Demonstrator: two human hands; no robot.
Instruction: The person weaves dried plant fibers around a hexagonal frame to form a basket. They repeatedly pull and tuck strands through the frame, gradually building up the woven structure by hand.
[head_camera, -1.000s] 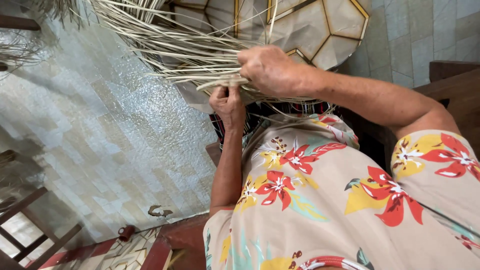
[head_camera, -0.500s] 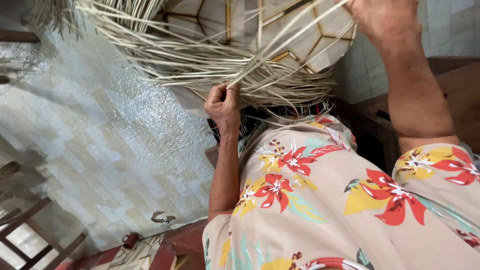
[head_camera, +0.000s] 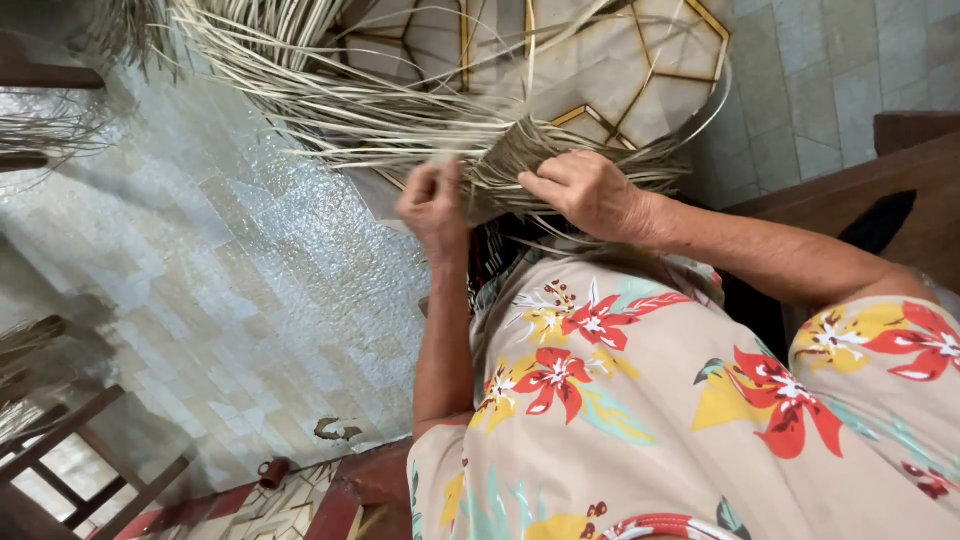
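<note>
A half-woven piece of pale straw (head_camera: 520, 150) rests on my lap, and long loose straw strands (head_camera: 330, 100) fan out from it to the upper left. My left hand (head_camera: 432, 205) pinches a few of these strands at the left edge of the weave. My right hand (head_camera: 590, 190) lies over the woven part, fingers curled and pressing the strands down. Both hands touch the straw, a short gap between them. I wear a beige dress with red flowers (head_camera: 640, 400).
A tiled floor (head_camera: 200, 300) lies on the left, with patterned tiles (head_camera: 620, 70) beyond the straw. Dark wooden furniture (head_camera: 880, 190) stands at the right. A wooden frame (head_camera: 70, 450) is at the lower left, more straw bundles (head_camera: 30, 130) at the far left.
My right hand rose up and away half a second ago and has come back down onto the weave. My left hand stayed on the strands and shifted slightly.
</note>
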